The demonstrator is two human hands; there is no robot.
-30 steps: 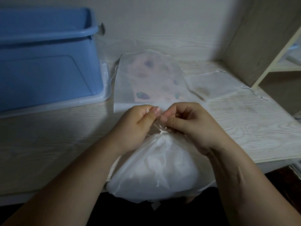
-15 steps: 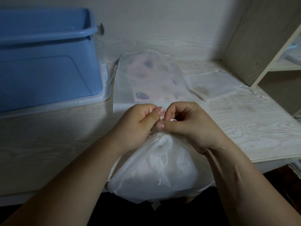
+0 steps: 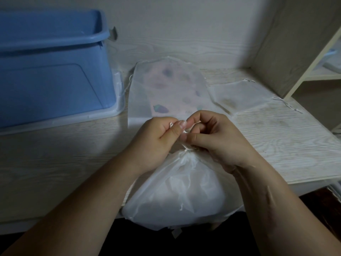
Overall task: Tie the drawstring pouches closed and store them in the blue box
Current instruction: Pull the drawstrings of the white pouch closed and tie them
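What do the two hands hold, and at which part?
The left hand and right hand pinch the drawstring just above the gathered neck of the white pouch.

The pale wood-grain desk [image 3: 55, 163] carries a blue box [image 3: 55, 89] at the far left, standing on a clear plastic base [image 3: 73, 120]. In the middle lies a large flat pouch [image 3: 166, 89], and just beside it on the right a small flat pouch [image 3: 243, 97]. A filled white pouch [image 3: 175, 196] sits at the front edge, partly over it, its neck gathered by a drawstring [image 3: 186, 148].
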